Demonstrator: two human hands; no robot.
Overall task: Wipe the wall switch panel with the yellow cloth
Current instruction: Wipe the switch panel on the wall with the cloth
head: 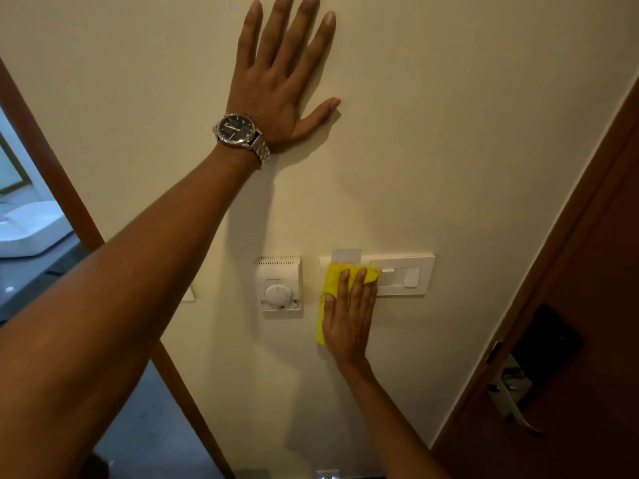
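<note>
The white wall switch panel [403, 274] is a wide plate on the cream wall, right of centre. My right hand [349, 319] presses the yellow cloth [333, 281] flat against the panel's left half, which the cloth and fingers hide; the rocker switches on the right half stay visible. My left hand [280, 74], with a metal wristwatch, lies flat on the wall well above the panel, fingers spread, holding nothing.
A white thermostat with a round dial [279, 288] is mounted just left of the cloth. A brown door with a metal lever handle [511, 399] stands at the right. At the left, a wooden door frame [69, 188] opens onto a white washbasin [27, 229].
</note>
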